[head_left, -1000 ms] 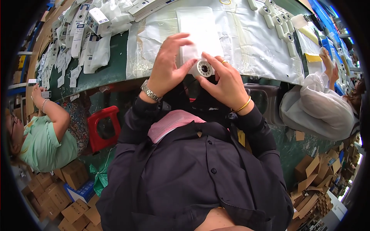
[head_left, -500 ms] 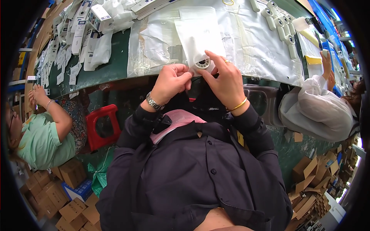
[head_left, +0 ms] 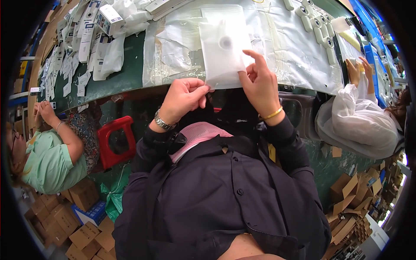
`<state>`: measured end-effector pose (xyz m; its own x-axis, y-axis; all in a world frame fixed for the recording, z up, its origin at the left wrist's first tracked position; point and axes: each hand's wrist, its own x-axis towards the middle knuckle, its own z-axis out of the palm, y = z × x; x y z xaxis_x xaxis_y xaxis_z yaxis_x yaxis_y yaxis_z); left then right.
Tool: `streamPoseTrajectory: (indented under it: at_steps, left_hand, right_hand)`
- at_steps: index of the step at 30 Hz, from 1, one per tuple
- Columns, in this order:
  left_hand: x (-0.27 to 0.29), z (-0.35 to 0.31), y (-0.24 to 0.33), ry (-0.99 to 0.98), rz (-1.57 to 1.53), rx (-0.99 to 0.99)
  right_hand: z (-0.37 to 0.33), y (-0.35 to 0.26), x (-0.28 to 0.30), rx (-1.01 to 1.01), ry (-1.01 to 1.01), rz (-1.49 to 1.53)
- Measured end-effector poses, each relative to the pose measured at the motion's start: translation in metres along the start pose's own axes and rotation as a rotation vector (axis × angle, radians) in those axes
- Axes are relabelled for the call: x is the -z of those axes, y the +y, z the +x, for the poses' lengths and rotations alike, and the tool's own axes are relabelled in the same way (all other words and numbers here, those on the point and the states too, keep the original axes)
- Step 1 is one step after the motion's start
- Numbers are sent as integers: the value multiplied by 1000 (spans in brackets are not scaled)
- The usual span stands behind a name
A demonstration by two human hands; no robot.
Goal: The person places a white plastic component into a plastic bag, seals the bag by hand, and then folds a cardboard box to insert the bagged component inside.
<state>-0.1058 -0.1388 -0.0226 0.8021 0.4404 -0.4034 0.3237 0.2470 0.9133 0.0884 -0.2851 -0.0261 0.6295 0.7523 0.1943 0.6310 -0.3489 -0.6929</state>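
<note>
A frosted plastic bag lies on the table in front of me. Inside it, blurred by the plastic, is a white round-headed device. My left hand pinches the bag's near left corner between thumb and fingers. At the bag's right edge, my right hand rests its thumb against the plastic, the index finger stretched away from the thumb. Similar bags seem to lie stacked under this one.
Small cartons and clear wrappers pile up at the left. White round-headed handheld devices stand in rows at the far right. Co-workers sit on both sides, near a red stool and a grey chair. Cardboard boxes fill the floor behind.
The device's round head has slid away from me, from the bag's near edge to deeper inside it. My right fingers have left it and moved to the bag's right edge.
</note>
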Motion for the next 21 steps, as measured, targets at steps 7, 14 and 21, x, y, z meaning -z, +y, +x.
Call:
streamPoseTrajectory:
  at_steps: [7,14,21]
  left_hand:
    - [6,-2,11,23,-2,80]
    - [0,15,1,109,-60,15]
    - [4,7,1,97,-113,-17]
  right_hand:
    - [-45,2,14,47,-94,349]
    - [-24,-19,8,335,-24,241]
    - [-14,-32,-17,359,-90,212]
